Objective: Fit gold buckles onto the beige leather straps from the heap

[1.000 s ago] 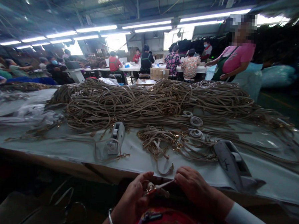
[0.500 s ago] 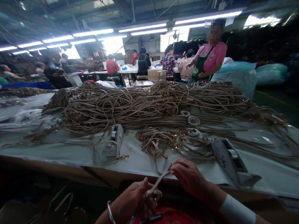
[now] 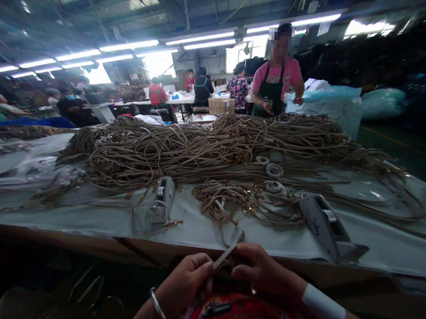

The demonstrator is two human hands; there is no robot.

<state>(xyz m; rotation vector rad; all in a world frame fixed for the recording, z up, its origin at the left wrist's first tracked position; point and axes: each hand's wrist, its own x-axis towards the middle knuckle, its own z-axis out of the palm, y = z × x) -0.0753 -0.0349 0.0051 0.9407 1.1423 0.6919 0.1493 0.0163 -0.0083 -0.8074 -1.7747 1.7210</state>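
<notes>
Between my hands, just off the table's near edge, runs a narrow beige strap (image 3: 225,257). My left hand (image 3: 188,279), with a silver bangle at the wrist, is closed with thumb and fingers pinching the strap's lower part. My right hand (image 3: 255,266), a white band round its forearm, grips the strap near its upper end, where a small metal tip shows. Beyond them lies a small tangle of straps with gold-coloured clasps (image 3: 220,202). A large heap of similar straps (image 3: 170,148) covers the table's far half.
One grey tape dispenser (image 3: 163,200) stands left of centre, and another (image 3: 329,227) sits at the right near the edge. Tape rolls (image 3: 275,170) lie by the heap. Clear plastic bags (image 3: 44,174) are at left. A co-worker in a pink shirt (image 3: 294,75) stands across the table.
My right hand has come lower and closer to my left, its fingers now curled round the strap. The co-worker across the table has shifted left and turned toward it.
</notes>
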